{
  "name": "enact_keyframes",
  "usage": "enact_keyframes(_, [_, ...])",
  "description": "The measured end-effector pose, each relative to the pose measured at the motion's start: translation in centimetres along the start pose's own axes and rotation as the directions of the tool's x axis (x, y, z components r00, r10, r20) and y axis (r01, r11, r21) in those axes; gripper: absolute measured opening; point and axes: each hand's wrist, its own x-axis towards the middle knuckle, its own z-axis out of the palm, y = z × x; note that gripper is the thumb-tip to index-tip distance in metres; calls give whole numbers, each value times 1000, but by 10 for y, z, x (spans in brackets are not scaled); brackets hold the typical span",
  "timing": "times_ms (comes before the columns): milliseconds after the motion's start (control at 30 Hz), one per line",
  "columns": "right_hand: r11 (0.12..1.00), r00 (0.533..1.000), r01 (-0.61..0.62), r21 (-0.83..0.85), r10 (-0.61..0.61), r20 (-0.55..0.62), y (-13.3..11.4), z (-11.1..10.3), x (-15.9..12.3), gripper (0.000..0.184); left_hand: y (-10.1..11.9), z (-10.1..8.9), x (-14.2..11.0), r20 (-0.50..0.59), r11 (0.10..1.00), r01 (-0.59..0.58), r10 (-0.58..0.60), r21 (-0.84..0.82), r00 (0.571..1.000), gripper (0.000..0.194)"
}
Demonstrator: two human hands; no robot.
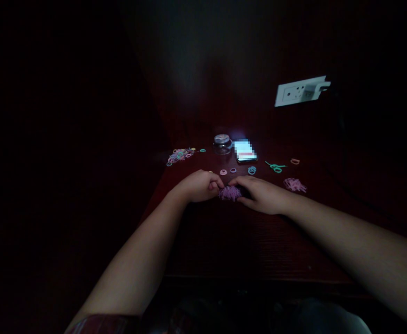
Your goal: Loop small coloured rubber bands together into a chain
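A heap of thin purple elastic bands [230, 193] lies on the dark red table between my two hands. At its left edge is my left hand [203, 185], fingers curled in and fingertips against the bands; whatever is inside the curl is hidden. From the right side my right hand [259, 194] reaches round the heap, thumb and forefinger apart, their tips touching its edge. Just beyond my hands sit a pink hair tie [223, 172], a purple hair tie [233, 170] and some blue hair ties [252, 170].
A mixed pile of coloured hair ties [180, 155] lies at the far left. A round clear container [222, 144] stands beside a lit phone [245, 150]. Green scissors [276, 168], an orange hair tie [294, 161] and a pink band heap [295, 185] are rightward. A wall socket [299, 93] holds a plug.
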Motion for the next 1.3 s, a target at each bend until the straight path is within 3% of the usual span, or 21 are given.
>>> enact_keyframes(300, [1000,1000,10,10,-10,3,2,1,0,42,-4,3,0,15,991,-72,74,-116,997,36])
enact_keyframes(433, [1000,1000,0,14,0,-1,2,1,0,43,-8,3,1,-21,991,-48,46,-128,999,35])
enact_keyframes(533, [1000,1000,-6,11,6,2,1,1,0,44,-21,2,2,-208,996,86,-92,-37,974,31])
enact_keyframes(600, [1000,1000,-11,14,11,-8,1,1,0,44,-36,0,2,-366,967,253,-223,35,903,34])
enact_keyframes(667, [1000,1000,-5,24,5,-20,2,2,-1,45,-51,-1,1,-421,912,402,-332,85,844,38])
enact_keyframes(733, [999,1000,2,33,-1,-30,3,3,-2,44,-63,-1,-1,-420,876,475,-404,78,813,40])
enact_keyframes(833, [999,999,-2,39,4,-42,3,3,-3,43,-71,1,-2,-398,881,467,-400,82,825,37])
enact_keyframes(1033, [998,999,-9,61,12,-49,-1,1,-2,44,-66,5,1,-328,916,393,-346,86,879,17])
enact_keyframes(1300, [998,998,5,64,-1,-70,1,1,-3,44,-67,4,3,-349,914,402,-360,55,866,16])
